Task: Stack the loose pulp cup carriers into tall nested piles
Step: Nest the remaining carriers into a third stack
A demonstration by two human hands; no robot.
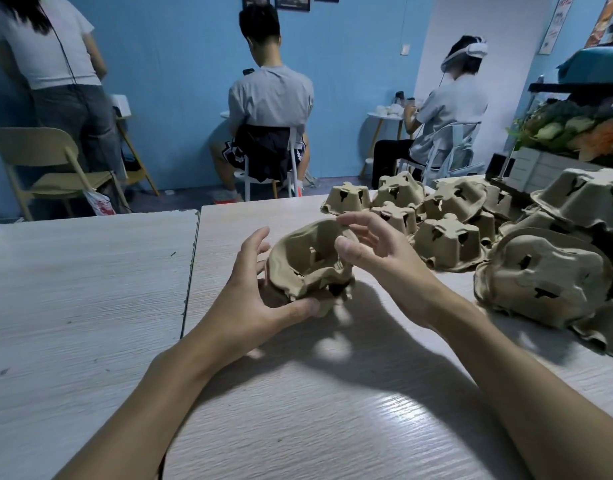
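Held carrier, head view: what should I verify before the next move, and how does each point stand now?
1. Grip of the left hand on the held carrier: ok.
2. Grip of the right hand on its rim: cannot tell.
3. Facing matches the loose carriers, which lie cups up: not ok, its hollow side faces up.
4. Room on the table near the hands to set it down: ok.
5. A pile already started to receive it: cannot tell.

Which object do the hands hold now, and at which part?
A pulp cup carrier: the left hand grips its near left edge, the right hand pinches its far right rim.
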